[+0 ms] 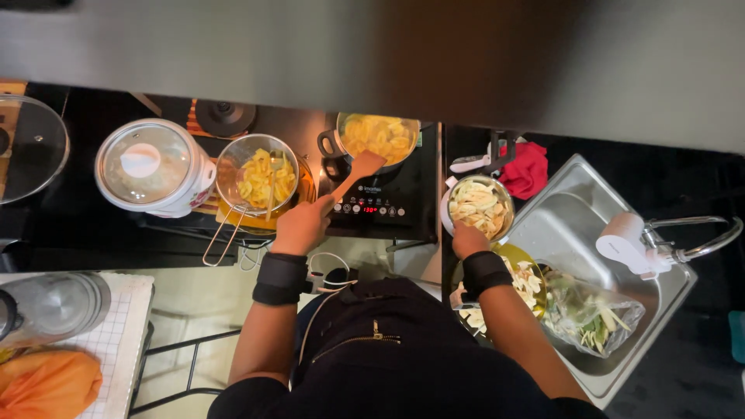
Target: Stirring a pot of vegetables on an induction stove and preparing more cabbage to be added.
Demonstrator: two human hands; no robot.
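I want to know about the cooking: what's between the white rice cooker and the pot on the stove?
Head view: a wire strainer of yellow slices sits between the rice cooker and the pot.

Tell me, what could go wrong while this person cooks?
The left hand holds a wooden spatula over a pot of hot yellow slices, so oil might splash it. The right hand reaches into a bowl sitting beside the sink; it could tip.

- Left hand [303, 223] forward, arm nearly straight, fingers curled shut in a grip, black wrist wrap behind it.
- Right hand [469, 239] forward too, set lower and wider, fingers bent down, closure unclear.
- Right wrist wrapped black as well, both forearms bare.
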